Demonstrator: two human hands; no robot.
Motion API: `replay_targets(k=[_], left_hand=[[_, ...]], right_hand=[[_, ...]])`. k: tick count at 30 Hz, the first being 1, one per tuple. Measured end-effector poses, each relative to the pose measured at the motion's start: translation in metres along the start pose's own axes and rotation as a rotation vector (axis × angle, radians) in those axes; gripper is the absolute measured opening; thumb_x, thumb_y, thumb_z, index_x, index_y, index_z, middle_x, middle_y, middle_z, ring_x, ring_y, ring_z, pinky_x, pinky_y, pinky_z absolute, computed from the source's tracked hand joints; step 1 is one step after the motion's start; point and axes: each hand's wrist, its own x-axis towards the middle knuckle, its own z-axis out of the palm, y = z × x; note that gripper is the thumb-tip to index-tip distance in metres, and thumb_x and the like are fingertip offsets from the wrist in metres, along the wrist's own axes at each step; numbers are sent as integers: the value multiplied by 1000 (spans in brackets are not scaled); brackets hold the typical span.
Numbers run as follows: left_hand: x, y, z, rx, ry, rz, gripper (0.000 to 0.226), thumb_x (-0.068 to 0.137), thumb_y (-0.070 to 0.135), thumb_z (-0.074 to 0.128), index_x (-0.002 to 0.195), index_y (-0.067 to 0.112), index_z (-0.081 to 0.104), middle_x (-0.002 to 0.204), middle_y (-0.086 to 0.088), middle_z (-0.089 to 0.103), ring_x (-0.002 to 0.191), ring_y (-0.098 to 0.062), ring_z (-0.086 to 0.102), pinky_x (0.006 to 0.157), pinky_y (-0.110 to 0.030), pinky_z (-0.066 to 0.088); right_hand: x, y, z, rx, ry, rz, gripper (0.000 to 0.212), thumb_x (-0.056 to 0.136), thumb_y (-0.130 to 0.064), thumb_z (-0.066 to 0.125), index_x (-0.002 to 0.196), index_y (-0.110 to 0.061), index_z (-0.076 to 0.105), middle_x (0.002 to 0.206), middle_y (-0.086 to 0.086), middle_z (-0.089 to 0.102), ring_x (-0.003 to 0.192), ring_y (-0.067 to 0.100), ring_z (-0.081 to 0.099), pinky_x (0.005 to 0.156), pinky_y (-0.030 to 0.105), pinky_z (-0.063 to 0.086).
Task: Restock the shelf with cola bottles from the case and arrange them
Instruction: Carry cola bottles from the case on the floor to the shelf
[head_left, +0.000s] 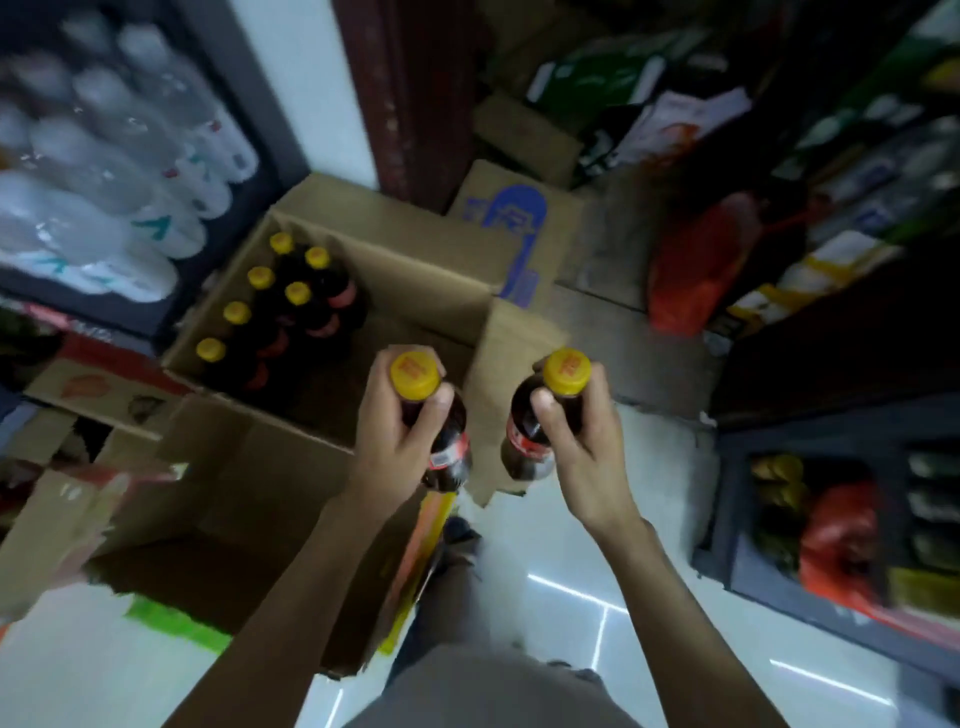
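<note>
Both hands, left (402, 434) and right (579, 441), each grip a cola bottle above white tiled floor (649, 597) between crowded shelves (857, 182).

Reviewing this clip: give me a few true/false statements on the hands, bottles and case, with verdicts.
1. Each hand holds a cola bottle. True: left hand, right hand.
2. The held bottles have red caps. False: the left bottle and right bottle have yellow caps.
3. The case is empty. False: six capped bottles stand in it.
4. The case's flaps are open. True.
</note>
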Motion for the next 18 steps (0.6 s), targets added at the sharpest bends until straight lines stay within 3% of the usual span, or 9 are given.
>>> replay_targets(k=[3, 6, 10, 12, 15, 18], left_hand=[[-33, 42, 54, -50, -180, 49, 12, 87, 33, 52, 97, 29, 49, 96, 13, 60, 95, -12, 60, 87, -30, 45], [-81, 84, 116, -97, -327, 118, 13, 88, 31, 52, 97, 22, 50, 95, 18, 65, 96, -5, 62, 89, -22, 44], [-153, 134, 198, -165, -505, 144, 16, 89, 34, 51, 92, 19, 49, 84, 11, 66, 85, -16, 64, 84, -33, 47], [-187, 159, 235, -177, -599, 161, 21, 87, 35, 51, 90, 14, 51, 82, 15, 65, 82, -9, 64, 81, -25, 45], [-234, 203, 288, -188, -725, 231, 23, 86, 33, 51, 86, 11, 57, 80, 17, 64, 81, -1, 62, 79, -15, 43], [-273, 249, 339, -226, -816, 279, 25, 84, 37, 54, 84, 12, 61, 80, 10, 67, 84, -8, 66, 81, -22, 48]], right_hand=[[-64, 0, -70, -14, 167, 55, 23, 88, -47, 50, 92, -24, 48, 85, 2, 53, 84, 17, 51, 79, 33, 42], [-144, 1, -139, 11, 361, 102, 39, 86, -48, 50, 90, -10, 46, 77, 0, 47, 75, 7, 45, 72, 23, 39], [-254, -1, -221, -61, 539, 114, 37, 89, -45, 50, 92, -8, 47, 76, -1, 48, 74, 3, 44, 71, 19, 39], [-302, -5, -255, -74, 620, 131, 33, 92, -39, 51, 98, -7, 50, 84, 4, 54, 77, 2, 47, 74, 16, 40], [-365, -15, -306, -62, 765, 138, 24, 93, -37, 50, 107, -17, 55, 95, -3, 62, 89, 4, 53, 82, 20, 43], [-414, -25, -361, -66, 892, 112, 19, 93, -43, 47, 107, -31, 51, 98, -23, 61, 95, 5, 58, 87, 26, 46]])
